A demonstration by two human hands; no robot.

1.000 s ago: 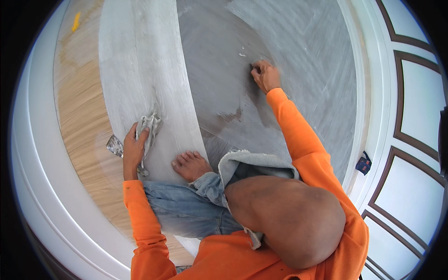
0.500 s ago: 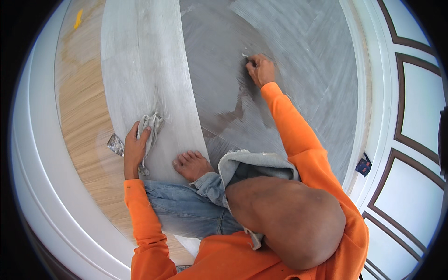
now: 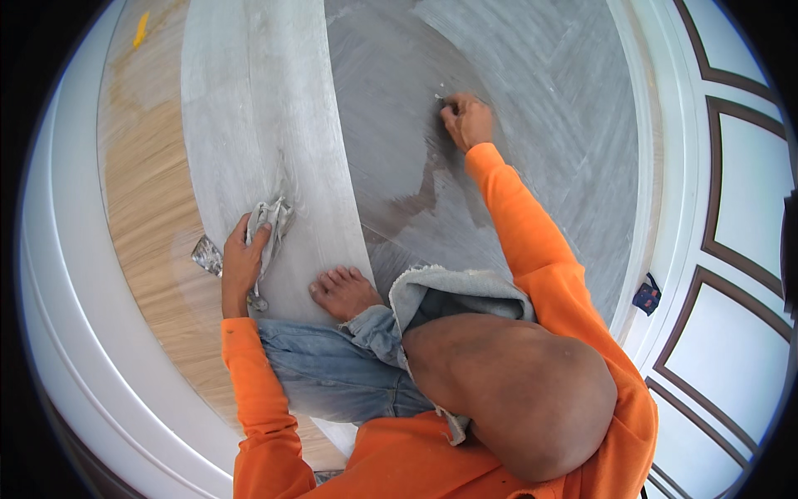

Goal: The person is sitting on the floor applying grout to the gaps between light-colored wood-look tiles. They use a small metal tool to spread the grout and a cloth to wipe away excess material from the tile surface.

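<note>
My left hand [image 3: 242, 259] is closed round a crumpled, pale grey rag [image 3: 268, 226], resting on a light grey plank sheet [image 3: 274, 108]. Beside that hand a stained metal blade [image 3: 207, 255] shows at the sheet's edge; whether my fingers hold it is hidden. Farther off to the right, my right hand [image 3: 469, 121] is down on the dark grey floor [image 3: 382, 91] with its fingers curled together. Something small and dark may be under the fingertips, but I cannot make it out. Tiny white bits [image 3: 440, 86] lie just ahead of them.
My bare foot [image 3: 342, 293] stands on the pale sheet near the rag. Wood-toned boards [image 3: 154, 208] run along the left, with a yellow strip [image 3: 141, 30] at the far end. White panelled walling [image 3: 740, 191] with brown trim borders the right, where a small dark blue pouch-like object [image 3: 646, 295] lies.
Hardly anything differs. My right hand has shifted very slightly to the right over the dark floor, and my left hand with the rag keeps nearly the same place.
</note>
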